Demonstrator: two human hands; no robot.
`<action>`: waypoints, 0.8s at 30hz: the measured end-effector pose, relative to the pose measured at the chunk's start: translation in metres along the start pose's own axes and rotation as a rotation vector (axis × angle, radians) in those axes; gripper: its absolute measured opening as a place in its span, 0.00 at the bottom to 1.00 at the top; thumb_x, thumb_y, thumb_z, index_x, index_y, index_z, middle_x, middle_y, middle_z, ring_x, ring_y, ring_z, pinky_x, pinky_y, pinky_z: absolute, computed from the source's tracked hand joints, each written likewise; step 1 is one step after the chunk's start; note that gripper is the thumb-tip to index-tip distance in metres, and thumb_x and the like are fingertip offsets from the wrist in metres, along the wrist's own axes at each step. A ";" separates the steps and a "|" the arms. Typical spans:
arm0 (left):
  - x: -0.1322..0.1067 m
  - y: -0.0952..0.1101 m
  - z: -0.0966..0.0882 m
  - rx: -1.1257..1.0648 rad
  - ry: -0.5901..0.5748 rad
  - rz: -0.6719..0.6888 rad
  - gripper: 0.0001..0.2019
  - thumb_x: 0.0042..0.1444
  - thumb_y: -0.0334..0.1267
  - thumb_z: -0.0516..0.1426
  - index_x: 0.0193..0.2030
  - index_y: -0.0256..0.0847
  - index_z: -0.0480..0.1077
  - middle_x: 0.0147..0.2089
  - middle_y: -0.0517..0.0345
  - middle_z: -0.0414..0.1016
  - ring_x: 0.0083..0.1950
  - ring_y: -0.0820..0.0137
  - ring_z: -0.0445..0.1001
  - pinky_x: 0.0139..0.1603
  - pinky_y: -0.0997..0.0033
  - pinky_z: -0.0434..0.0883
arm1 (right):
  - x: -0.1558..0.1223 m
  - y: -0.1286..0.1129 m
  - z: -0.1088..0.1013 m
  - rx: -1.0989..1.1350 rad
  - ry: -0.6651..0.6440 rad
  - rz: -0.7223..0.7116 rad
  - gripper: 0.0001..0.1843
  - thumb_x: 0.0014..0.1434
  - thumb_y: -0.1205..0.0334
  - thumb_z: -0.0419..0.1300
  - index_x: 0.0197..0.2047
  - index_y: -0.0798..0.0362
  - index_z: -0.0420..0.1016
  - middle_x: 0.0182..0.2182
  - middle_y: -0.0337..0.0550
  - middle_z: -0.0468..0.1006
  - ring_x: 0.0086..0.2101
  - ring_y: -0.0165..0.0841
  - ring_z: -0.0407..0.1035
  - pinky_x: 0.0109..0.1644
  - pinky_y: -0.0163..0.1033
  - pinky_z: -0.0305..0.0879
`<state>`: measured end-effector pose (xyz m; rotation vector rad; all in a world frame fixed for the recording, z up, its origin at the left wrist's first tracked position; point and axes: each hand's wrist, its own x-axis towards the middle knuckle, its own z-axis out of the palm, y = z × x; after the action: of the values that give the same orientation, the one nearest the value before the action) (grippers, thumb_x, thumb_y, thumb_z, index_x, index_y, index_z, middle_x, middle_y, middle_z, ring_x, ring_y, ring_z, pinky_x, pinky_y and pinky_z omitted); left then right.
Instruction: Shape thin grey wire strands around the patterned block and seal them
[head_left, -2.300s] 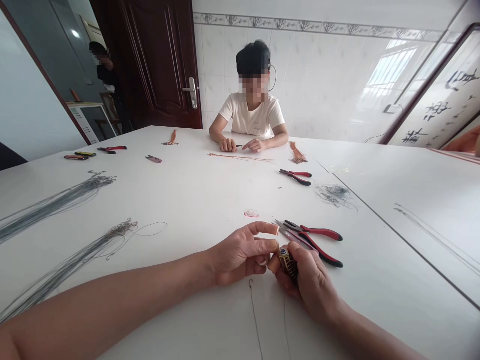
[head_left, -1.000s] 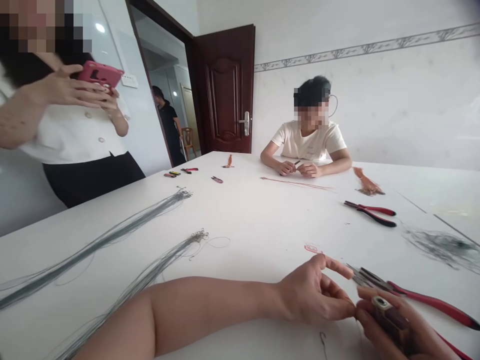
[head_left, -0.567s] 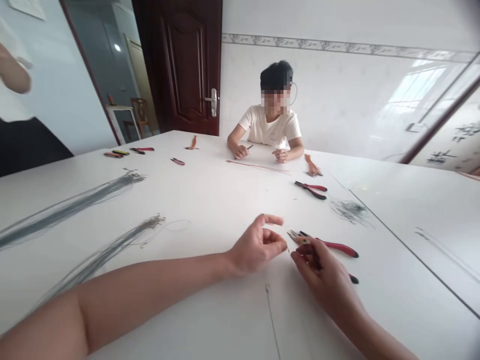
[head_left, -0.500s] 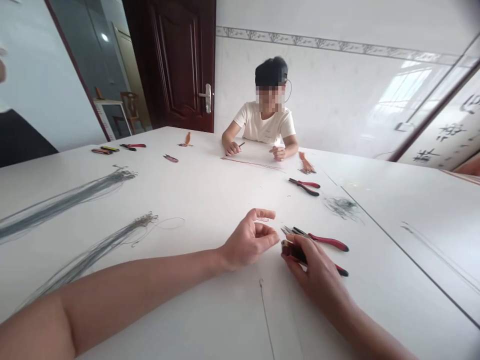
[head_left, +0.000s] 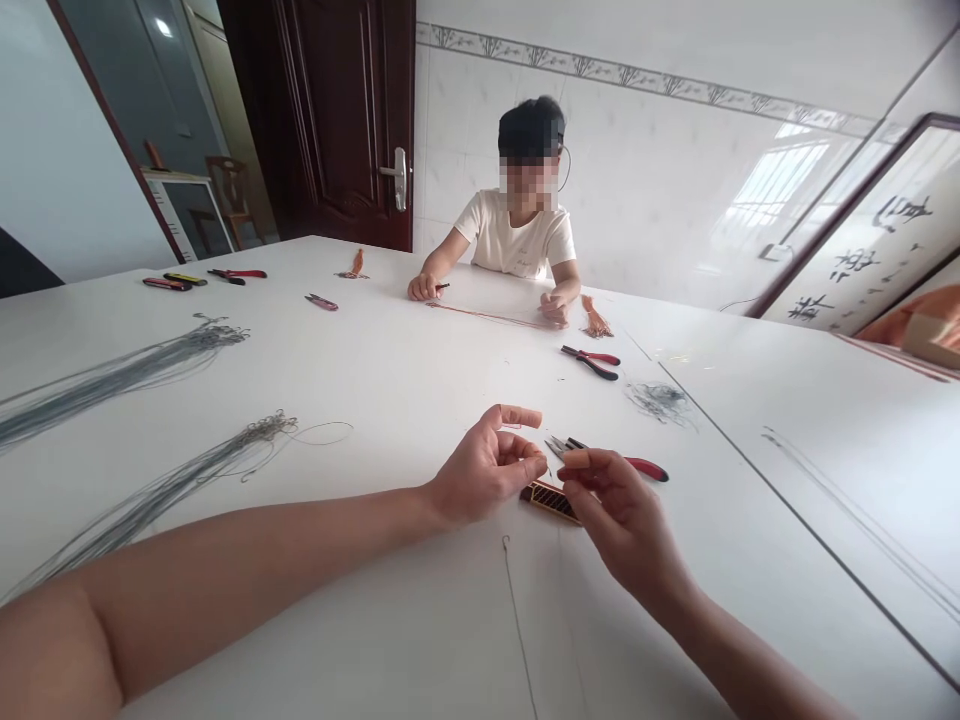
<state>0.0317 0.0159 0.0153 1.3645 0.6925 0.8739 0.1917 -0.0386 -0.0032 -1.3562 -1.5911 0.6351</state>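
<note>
My left hand [head_left: 491, 465] is closed in a pinch at thumb and forefinger, with a thin dark sliver at the fingertips, too small to name. Close beside it, my right hand [head_left: 611, 505] also pinches thumb and fingers together; what they hold, if anything, is hidden. Below the fingertips a dark box-like tool with a yellow edge and a black grid [head_left: 551, 500] lies on the table, partly covered by my right hand. Behind that hand are red-handled pliers [head_left: 646, 468], partly hidden. A hook on a thin line [head_left: 514, 600] lies nearer me.
Bundles of grey hooked lines [head_left: 247, 440] lie at left. More pliers [head_left: 592, 360], a grey tangle of line [head_left: 664, 402] and pink snips [head_left: 322, 302] are farther off. A person [head_left: 517, 235] sits opposite, working on orange line; orange bundles [head_left: 596, 318] lie nearby.
My right hand has let go of the dark tool, which now lies on the table, and its fingers have come up into a pinch. The whole view has shifted slightly.
</note>
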 end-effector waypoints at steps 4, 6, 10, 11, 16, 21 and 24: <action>0.000 -0.003 0.001 0.013 -0.036 0.009 0.21 0.50 0.39 0.58 0.50 0.42 0.58 0.28 0.64 0.66 0.29 0.77 0.65 0.33 0.72 0.64 | -0.001 -0.006 0.006 0.155 -0.038 0.029 0.06 0.58 0.61 0.54 0.40 0.50 0.64 0.34 0.42 0.71 0.35 0.33 0.68 0.38 0.41 0.68; 0.000 -0.004 0.002 0.021 -0.050 0.010 0.21 0.50 0.40 0.58 0.50 0.43 0.58 0.29 0.64 0.66 0.30 0.75 0.66 0.35 0.70 0.65 | -0.001 -0.006 0.008 0.199 -0.047 0.048 0.06 0.58 0.61 0.54 0.40 0.50 0.64 0.33 0.41 0.71 0.35 0.32 0.68 0.39 0.41 0.68; -0.001 -0.008 0.002 0.055 -0.020 0.021 0.21 0.51 0.40 0.57 0.51 0.43 0.57 0.29 0.63 0.66 0.28 0.77 0.64 0.32 0.73 0.64 | 0.001 -0.005 0.009 0.278 -0.054 0.094 0.09 0.58 0.60 0.55 0.42 0.51 0.62 0.33 0.40 0.70 0.35 0.31 0.68 0.39 0.41 0.68; -0.001 -0.009 0.002 0.055 -0.022 0.023 0.21 0.51 0.40 0.57 0.51 0.43 0.58 0.29 0.63 0.66 0.28 0.77 0.63 0.31 0.73 0.64 | 0.001 -0.005 0.010 0.293 -0.058 0.100 0.09 0.57 0.60 0.56 0.41 0.51 0.62 0.32 0.40 0.70 0.35 0.31 0.68 0.39 0.41 0.67; 0.000 -0.016 0.001 0.032 -0.036 0.050 0.21 0.53 0.40 0.55 0.52 0.44 0.57 0.32 0.61 0.66 0.31 0.77 0.65 0.34 0.73 0.65 | 0.004 0.000 0.013 0.321 -0.037 0.069 0.07 0.57 0.59 0.55 0.37 0.52 0.62 0.28 0.38 0.69 0.31 0.30 0.67 0.34 0.38 0.67; 0.006 -0.026 -0.008 0.233 0.044 0.167 0.19 0.54 0.36 0.52 0.53 0.45 0.56 0.42 0.58 0.62 0.26 0.83 0.58 0.29 0.77 0.64 | 0.012 -0.005 -0.012 0.266 0.133 -0.050 0.09 0.53 0.59 0.59 0.36 0.51 0.65 0.28 0.38 0.70 0.30 0.29 0.66 0.33 0.36 0.66; 0.007 -0.029 -0.011 0.300 0.035 0.191 0.19 0.53 0.34 0.51 0.52 0.44 0.57 0.43 0.57 0.61 0.25 0.83 0.58 0.29 0.76 0.65 | 0.016 -0.019 -0.054 0.191 0.293 -0.124 0.09 0.50 0.60 0.62 0.34 0.52 0.67 0.28 0.39 0.71 0.28 0.28 0.66 0.32 0.36 0.66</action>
<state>0.0298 0.0278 -0.0138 1.7083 0.7504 0.9748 0.2309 -0.0380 0.0419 -1.1419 -1.3310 0.4753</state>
